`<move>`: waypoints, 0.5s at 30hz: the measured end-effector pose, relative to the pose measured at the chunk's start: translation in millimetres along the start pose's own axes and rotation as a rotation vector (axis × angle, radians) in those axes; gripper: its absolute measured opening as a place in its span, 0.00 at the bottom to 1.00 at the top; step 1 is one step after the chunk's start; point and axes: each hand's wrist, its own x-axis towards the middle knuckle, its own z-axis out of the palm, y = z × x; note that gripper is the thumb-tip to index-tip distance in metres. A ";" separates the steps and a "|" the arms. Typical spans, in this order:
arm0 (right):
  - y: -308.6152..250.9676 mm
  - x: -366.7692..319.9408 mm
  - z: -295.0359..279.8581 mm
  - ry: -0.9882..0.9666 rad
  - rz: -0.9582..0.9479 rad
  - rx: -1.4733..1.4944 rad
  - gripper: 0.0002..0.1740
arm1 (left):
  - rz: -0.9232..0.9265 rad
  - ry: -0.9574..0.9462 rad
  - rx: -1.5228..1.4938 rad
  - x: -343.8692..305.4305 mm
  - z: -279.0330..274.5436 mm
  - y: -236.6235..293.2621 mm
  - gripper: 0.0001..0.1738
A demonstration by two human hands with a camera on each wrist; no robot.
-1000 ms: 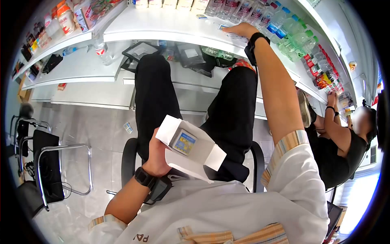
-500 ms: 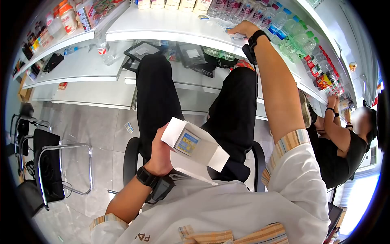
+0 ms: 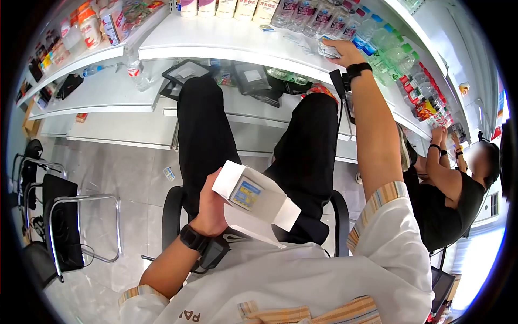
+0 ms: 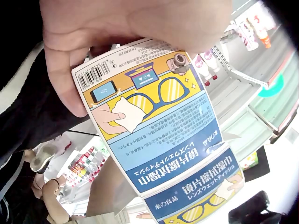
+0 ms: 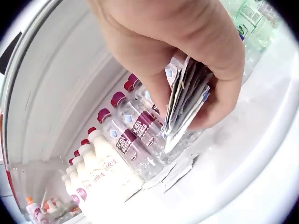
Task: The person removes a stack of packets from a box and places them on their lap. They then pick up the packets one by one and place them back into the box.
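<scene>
My left hand grips an open white carton of lens wipes over my lap, its flaps spread. Inside lies a blue-and-yellow sachet. The left wrist view shows the carton's printed side, with glasses and a barcode, and fingers curled over its edge. Out over the upper shelf, my right hand pinches a stack of thin sachets between thumb and fingers. Just beyond that stack, more loose sachets lie on the shelf, in front of the soda water bottles.
On the white shelf stand milky bottles and green-capped bottles. A single sachet lies near the milky ones. Another packet is on the floor. A person in black crouches at right; a chair stands at left.
My right hand has drawn back rightward and toward me from the loose sachets, bringing a stack of them along. The left hand and the carton have barely shifted.
</scene>
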 end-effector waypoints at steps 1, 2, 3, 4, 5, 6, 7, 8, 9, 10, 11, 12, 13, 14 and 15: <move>4.5 2.2 -0.8 0.079 0.069 0.230 0.29 | 0.000 -0.002 -0.001 1.2 -3.1 -0.7 0.31; 9.1 4.1 -1.7 0.158 0.137 0.459 0.24 | -0.023 -0.029 -0.062 3.4 -8.1 -2.6 0.31; 12.5 5.1 -5.8 0.138 0.071 0.436 0.20 | -0.045 -0.056 -0.122 4.7 -10.7 -3.8 0.31; 9.3 -1.3 -5.0 0.139 0.070 0.435 0.20 | -0.046 -0.058 -0.122 3.8 -9.1 -3.5 0.31; 3.0 -14.2 -2.5 0.178 0.061 0.433 0.20 | -0.016 -0.043 -0.056 2.3 -6.1 -2.6 0.31; -3.9 -27.1 0.4 0.216 0.052 0.430 0.20 | 0.013 -0.028 0.009 1.7 -4.0 -2.5 0.31; -4.5 -31.9 -0.5 0.216 0.044 0.405 0.22 | 0.012 -0.030 0.007 1.8 -3.5 -3.1 0.31; -2.1 -29.8 -3.4 0.217 0.046 0.404 0.22 | -0.004 -0.034 -0.017 1.9 -3.3 -3.5 0.31; -1.6 -30.3 -5.0 0.219 0.049 0.411 0.23 | -0.022 -0.038 -0.040 1.9 -3.3 -3.7 0.31; -1.7 -33.2 -6.3 0.223 0.052 0.419 0.25 | -0.027 -0.041 -0.036 3.0 -6.0 -4.8 0.31; -0.9 -36.5 -7.2 0.230 0.054 0.421 0.25 | -0.033 -0.105 -0.115 5.2 -10.6 -7.2 0.31; 0.6 -39.6 -6.3 0.285 0.027 0.401 0.26 | -0.039 -0.169 -0.194 6.7 -13.8 -8.9 0.31; -1.9 -47.6 -1.1 0.338 0.000 0.380 0.27 | -0.044 -0.170 -0.191 6.9 -15.0 -9.5 0.31; -9.1 -67.1 8.8 0.339 0.000 0.380 0.27 | -0.034 -0.167 -0.218 7.1 -16.1 -10.0 0.32; -17.8 -99.2 23.3 0.178 -0.096 0.375 0.28 | -0.023 -0.162 -0.247 6.8 -17.4 -10.8 0.32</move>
